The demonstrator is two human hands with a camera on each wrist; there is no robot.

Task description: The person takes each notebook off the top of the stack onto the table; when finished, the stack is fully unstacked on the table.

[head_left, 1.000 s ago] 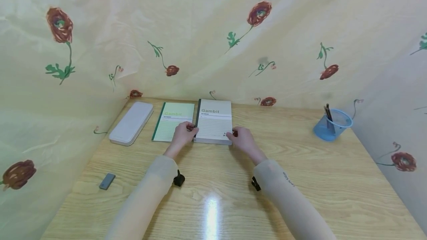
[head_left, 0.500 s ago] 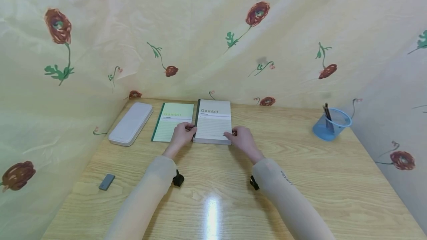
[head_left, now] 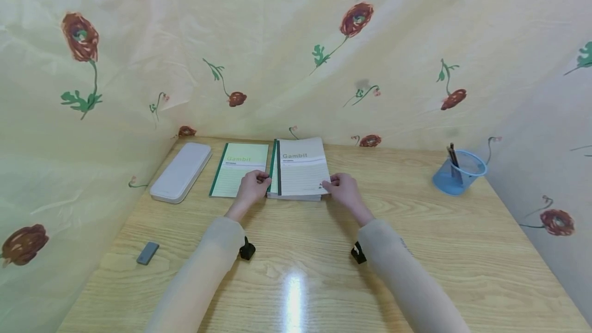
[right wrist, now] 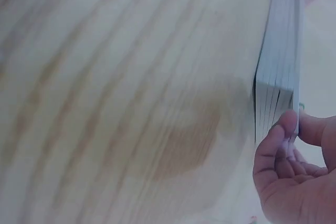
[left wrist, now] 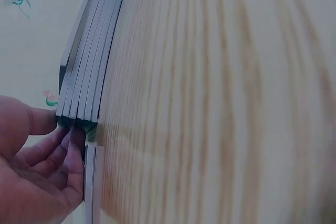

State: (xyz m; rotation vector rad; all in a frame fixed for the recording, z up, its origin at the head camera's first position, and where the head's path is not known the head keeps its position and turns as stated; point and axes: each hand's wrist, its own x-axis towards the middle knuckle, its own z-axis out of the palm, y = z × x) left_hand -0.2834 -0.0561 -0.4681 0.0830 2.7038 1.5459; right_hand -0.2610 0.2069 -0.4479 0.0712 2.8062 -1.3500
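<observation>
Toward the back of the table lies a stack of notebooks (head_left: 296, 198), its upper green spine showing at the left. The top notebook (head_left: 302, 171), with a grey "Gambit" cover and black spine, sits shifted right and slightly turned over the stack. My right hand (head_left: 344, 189) pinches its lower right corner between thumb and fingers, as the right wrist view shows. At the stack's left side my left hand (head_left: 253, 185) holds the spine edges, thumb above and fingers curled below in the left wrist view. A separate light green notebook (head_left: 240, 166) lies beside it, partly under that hand.
A white case (head_left: 181, 171) lies at the back left, with a small grey rectangular object (head_left: 148, 253) nearer the front. On the right stands a blue mesh pen cup (head_left: 458, 173) holding a few dark pencils. A flowered curtain (head_left: 296, 55) hangs behind the table.
The top notebook has slid right off the stack's edge and turned slightly, carried by my right hand, uncovering a green spine beneath. My left hand has stayed in place.
</observation>
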